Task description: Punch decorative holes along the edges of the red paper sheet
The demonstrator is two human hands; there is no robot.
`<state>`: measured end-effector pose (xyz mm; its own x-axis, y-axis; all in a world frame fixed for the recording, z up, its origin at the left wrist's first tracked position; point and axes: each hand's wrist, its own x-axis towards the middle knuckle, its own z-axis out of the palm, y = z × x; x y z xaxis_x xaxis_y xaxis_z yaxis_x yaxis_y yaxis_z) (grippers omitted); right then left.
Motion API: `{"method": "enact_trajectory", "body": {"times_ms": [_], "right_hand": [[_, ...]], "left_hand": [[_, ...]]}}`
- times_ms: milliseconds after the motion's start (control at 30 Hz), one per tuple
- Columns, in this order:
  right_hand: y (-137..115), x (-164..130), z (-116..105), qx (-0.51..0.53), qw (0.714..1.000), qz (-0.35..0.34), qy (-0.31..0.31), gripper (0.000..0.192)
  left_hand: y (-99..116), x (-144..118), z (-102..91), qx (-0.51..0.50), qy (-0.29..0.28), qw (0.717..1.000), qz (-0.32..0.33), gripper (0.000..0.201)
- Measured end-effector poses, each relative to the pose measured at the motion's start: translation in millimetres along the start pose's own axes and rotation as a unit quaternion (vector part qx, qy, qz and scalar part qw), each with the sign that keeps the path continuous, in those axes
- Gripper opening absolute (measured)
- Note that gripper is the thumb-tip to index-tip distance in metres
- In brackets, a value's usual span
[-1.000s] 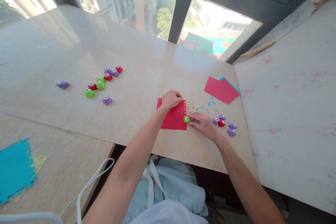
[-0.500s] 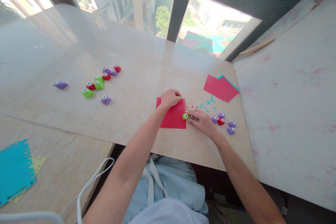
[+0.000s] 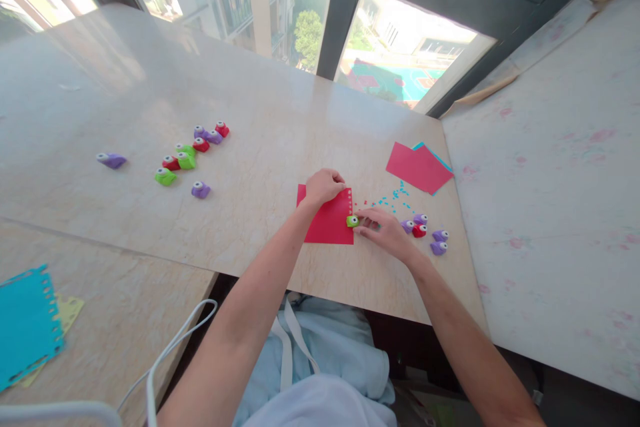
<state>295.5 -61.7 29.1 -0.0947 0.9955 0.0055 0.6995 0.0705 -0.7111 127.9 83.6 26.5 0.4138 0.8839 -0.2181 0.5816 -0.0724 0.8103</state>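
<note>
A square sheet of red paper (image 3: 327, 227) lies on the table in front of me, with a row of small punched holes along the upper part of its right edge. My left hand (image 3: 324, 187) rests on the top of the sheet, fingers curled and closed at its upper right. At the right edge, below the holes, sits a small green craft punch (image 3: 353, 221) with a white button. The thumb and fingers of my right hand (image 3: 383, 230) are closed on that punch from the right side. Tiny blue paper bits (image 3: 395, 197) and a few red ones are scattered beyond my right hand.
Several purple punches (image 3: 439, 248) and a red punch (image 3: 419, 231) stand right of my right hand. More punches (image 3: 186, 160) are grouped at left. Red and blue sheets (image 3: 419, 167) lie back right; blue punched paper (image 3: 30, 323) and a white cable (image 3: 173, 347) are at lower left.
The camera view has shifted very slightly. Both hands, the red paper and the green punch keep nearly the same places.
</note>
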Motion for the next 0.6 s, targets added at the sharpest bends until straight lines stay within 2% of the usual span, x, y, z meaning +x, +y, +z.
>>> {"method": "enact_trajectory", "body": {"times_ms": [167, 333, 600], "right_hand": [[-2.4, 3.1, -3.7, 0.113, 0.988, 0.107, 0.011, 0.038], [-17.1, 8.9, -10.4, 0.160, 0.967, 0.198, -0.001, 0.039], [-20.2, 21.0, -4.9, 0.141, 0.960, 0.239, -0.022, 0.039]], "left_hand": [[-0.1, 0.2, -0.2, 0.002, -0.004, 1.000, 0.002, 0.014], [-0.1, 0.4, 0.6, 0.011, 0.002, 1.000, 0.008, 0.014], [0.7, -1.0, 0.9, 0.014, 0.009, 1.000, 0.005, 0.013]]}}
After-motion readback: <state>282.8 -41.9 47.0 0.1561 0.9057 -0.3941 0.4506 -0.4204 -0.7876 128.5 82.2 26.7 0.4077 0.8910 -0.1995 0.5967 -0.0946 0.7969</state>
